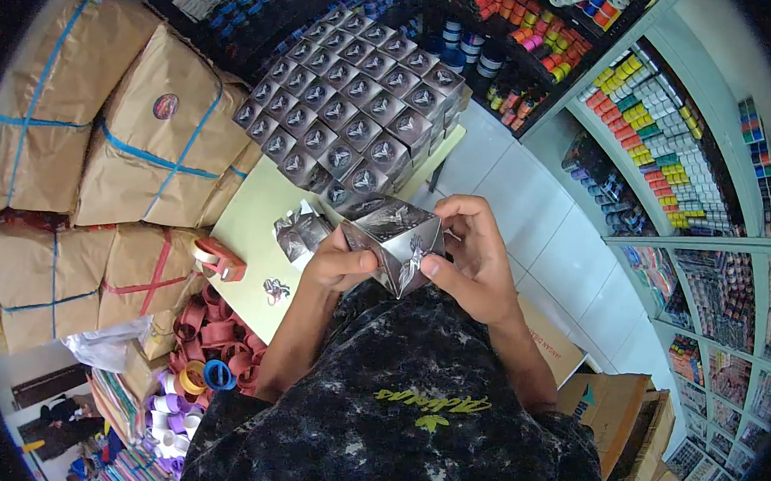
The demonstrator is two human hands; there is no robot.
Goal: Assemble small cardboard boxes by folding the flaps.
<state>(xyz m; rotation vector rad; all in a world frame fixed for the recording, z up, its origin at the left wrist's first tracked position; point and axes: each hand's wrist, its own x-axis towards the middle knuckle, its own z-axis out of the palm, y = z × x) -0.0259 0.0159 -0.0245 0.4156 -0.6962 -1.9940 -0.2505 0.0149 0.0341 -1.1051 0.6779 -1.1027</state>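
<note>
Between my two hands, close to my chest, is a small dark silver printed cardboard box [400, 244], tilted so that a corner points toward me. My left hand [341, 262] grips its left side, thumb on the near face. At the right side my right hand [472, 260] pinches it, thumb in front and fingers curled at the back edge. A crumpled-looking silver packet or flattened carton [300, 233] lies on the pale table [258, 205] beside my left hand. Just beyond the held box rises a large stack of matching boxes [350, 104].
On the table's left stand a red tape dispenser [220, 259] and a small bunch of metal pieces [275, 291]. Brown wrapped parcels [156, 126] pile up on the left, above reddish rings [214, 331]. Shelves of coloured spools [652, 143] line the right; open cartons [610, 417] sit low right.
</note>
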